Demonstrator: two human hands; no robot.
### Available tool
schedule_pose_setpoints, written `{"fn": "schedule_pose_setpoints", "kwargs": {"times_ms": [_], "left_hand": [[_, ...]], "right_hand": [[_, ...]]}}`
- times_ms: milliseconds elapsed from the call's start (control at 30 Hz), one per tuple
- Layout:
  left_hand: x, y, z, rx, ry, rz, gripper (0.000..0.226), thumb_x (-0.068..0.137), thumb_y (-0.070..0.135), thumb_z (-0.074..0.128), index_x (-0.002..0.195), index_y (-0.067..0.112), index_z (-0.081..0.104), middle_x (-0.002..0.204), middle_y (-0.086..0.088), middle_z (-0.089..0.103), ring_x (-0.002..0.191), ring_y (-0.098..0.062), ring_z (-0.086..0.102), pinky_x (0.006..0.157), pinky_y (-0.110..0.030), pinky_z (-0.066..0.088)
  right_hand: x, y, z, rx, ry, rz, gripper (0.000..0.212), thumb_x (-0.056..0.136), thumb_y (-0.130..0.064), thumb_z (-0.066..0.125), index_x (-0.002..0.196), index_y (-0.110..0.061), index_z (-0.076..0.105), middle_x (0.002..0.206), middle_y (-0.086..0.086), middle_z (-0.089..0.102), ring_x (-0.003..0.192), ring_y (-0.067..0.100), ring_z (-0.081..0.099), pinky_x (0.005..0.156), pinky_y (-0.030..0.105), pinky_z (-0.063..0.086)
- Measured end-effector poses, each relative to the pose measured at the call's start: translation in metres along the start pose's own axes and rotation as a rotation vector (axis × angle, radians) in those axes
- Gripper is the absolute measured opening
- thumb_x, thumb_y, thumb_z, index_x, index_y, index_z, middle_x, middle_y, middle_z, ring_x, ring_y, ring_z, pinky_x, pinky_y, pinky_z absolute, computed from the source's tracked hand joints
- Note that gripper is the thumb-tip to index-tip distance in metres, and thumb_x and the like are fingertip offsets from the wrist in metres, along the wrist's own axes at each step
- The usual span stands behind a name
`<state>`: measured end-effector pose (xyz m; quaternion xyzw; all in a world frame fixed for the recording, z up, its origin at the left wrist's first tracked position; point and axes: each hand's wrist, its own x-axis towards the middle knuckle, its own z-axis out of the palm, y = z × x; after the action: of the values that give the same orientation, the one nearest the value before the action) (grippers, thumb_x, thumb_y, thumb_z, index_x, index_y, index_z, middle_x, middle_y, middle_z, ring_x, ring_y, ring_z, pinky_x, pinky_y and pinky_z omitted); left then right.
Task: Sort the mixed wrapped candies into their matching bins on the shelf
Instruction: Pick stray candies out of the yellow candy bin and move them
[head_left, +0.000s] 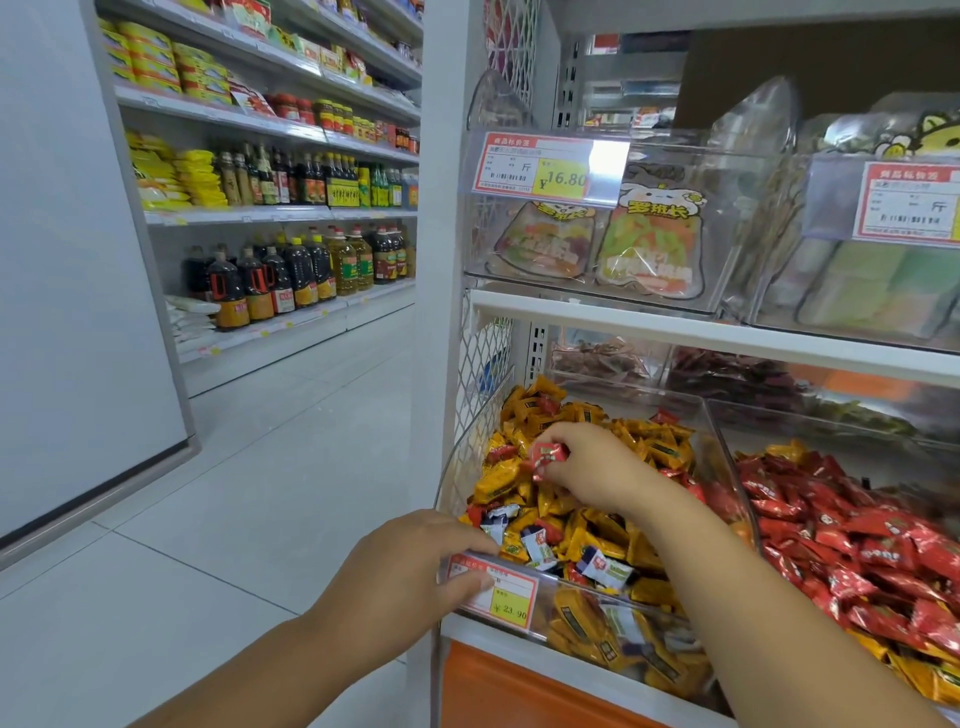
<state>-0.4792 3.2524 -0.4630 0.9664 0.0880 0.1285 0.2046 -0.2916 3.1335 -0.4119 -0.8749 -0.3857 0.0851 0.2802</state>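
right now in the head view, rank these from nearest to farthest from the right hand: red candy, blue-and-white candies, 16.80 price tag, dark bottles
1. red candy: pinched in the right hand itself.
2. blue-and-white candies: just below the hand, in the same bin.
3. 16.80 price tag: on the shelf above.
4. dark bottles: across the aisle, far left.

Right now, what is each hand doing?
Left hand: grips the front rim of the clear bin.
Right hand: pinches a red wrapped candy.
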Motion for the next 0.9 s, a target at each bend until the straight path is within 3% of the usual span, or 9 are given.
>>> {"fn": "schedule_pose_setpoints", "kwargs": {"times_ms": [100,200,333,467,567,667,800,900], "left_hand": [[-0.001,-0.001,0.001,-0.005,0.0,-0.002,0.036,0.089,0.054,0.055,0.125,0.05,0.055,0.124,0.026,0.055,0.1,0.011,0.043,0.078,-0.003,0.036],[-0.001,-0.002,0.001,-0.008,0.014,0.009,0.035,0.089,0.054,0.055,0.124,0.051,0.055,0.121,0.027,0.056,0.097,0.016,0.042,0.079,-0.003,0.036],[-0.001,-0.001,0.0,0.003,0.012,0.011,0.034,0.09,0.053,0.055,0.124,0.05,0.055,0.121,0.028,0.055,0.096,0.017,0.04,0.079,-0.004,0.036],[-0.002,0.0,-0.002,-0.01,0.018,0.006,0.033,0.09,0.049,0.058,0.122,0.048,0.057,0.115,0.029,0.052,0.096,0.017,0.041,0.081,-0.005,0.039],[-0.003,0.001,-0.004,0.005,0.015,0.007,0.032,0.089,0.049,0.058,0.121,0.048,0.058,0.104,0.034,0.045,0.092,0.021,0.038,0.078,-0.002,0.036],[-0.004,0.003,-0.007,0.011,0.021,0.003,0.03,0.088,0.049,0.06,0.118,0.049,0.059,0.104,0.036,0.044,0.095,0.015,0.043,0.078,-0.003,0.036],[-0.006,0.01,-0.01,0.039,0.011,-0.016,0.029,0.087,0.051,0.06,0.116,0.05,0.059,0.111,0.033,0.05,0.102,0.008,0.047,0.084,-0.009,0.04],[-0.005,0.018,-0.012,0.054,0.025,-0.037,0.024,0.086,0.05,0.062,0.109,0.052,0.059,0.117,0.027,0.057,0.099,0.005,0.05,0.084,-0.011,0.042]], "right_hand": [[0.011,-0.003,0.011,0.024,0.062,-0.034,0.033,0.096,-0.009,0.049,0.122,-0.028,0.053,0.116,0.002,0.057,0.077,0.015,0.057,0.052,0.019,0.042],[0.02,-0.007,0.034,-0.076,-0.066,-0.05,0.057,0.097,-0.004,0.039,0.144,-0.037,0.037,0.146,0.01,0.029,0.097,0.023,0.053,0.063,0.016,0.038],[0.023,-0.012,0.044,-0.212,-0.12,0.014,0.051,0.098,-0.005,0.043,0.141,-0.032,0.042,0.15,0.012,0.016,0.114,0.03,0.054,0.079,0.026,0.043],[0.014,-0.009,0.035,-0.205,-0.104,-0.013,0.036,0.1,-0.018,0.047,0.137,-0.019,0.045,0.142,0.014,0.031,0.118,0.03,0.049,0.089,0.026,0.038],[0.0,-0.007,0.012,-0.114,-0.039,-0.01,0.032,0.099,-0.023,0.05,0.131,-0.02,0.05,0.129,0.009,0.043,0.103,0.023,0.053,0.079,0.022,0.039],[-0.022,-0.001,-0.025,-0.086,0.056,-0.042,0.027,0.097,-0.023,0.053,0.124,-0.021,0.056,0.12,0.003,0.057,0.091,0.016,0.054,0.065,0.022,0.038],[-0.051,0.024,-0.075,-0.132,0.2,-0.002,0.036,0.096,-0.021,0.056,0.131,-0.017,0.055,0.127,0.003,0.058,0.115,0.022,0.053,0.086,0.023,0.037],[-0.071,0.063,-0.1,-0.215,0.298,0.107,0.038,0.094,-0.018,0.057,0.132,-0.013,0.055,0.131,0.014,0.058,0.12,0.029,0.053,0.094,0.029,0.039]]}}
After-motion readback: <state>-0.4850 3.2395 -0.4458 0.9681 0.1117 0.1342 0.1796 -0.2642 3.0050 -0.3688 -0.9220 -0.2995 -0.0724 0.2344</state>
